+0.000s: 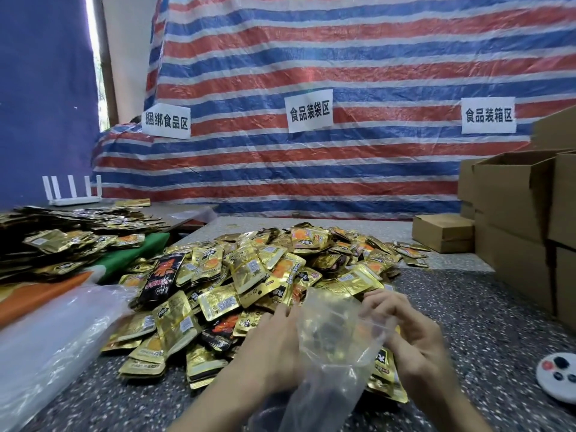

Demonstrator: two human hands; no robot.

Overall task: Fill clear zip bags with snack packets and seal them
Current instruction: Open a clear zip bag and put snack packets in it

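A big heap of gold and black snack packets (249,275) covers the middle of the speckled table (467,307). In front of it I hold a clear zip bag (330,335) upright between both hands. My left hand (274,347) grips its left edge, and my right hand (408,332) pinches its right rim with curled fingers. The bag's mouth points up and looks parted. Whether packets are inside it is hard to tell through the plastic.
A stack of clear bags (53,338) lies at the left. Flattened packets (62,241) pile on a green and orange cloth behind it. Cardboard boxes (514,213) stand at the right. A white round device (558,375) sits at the right edge.
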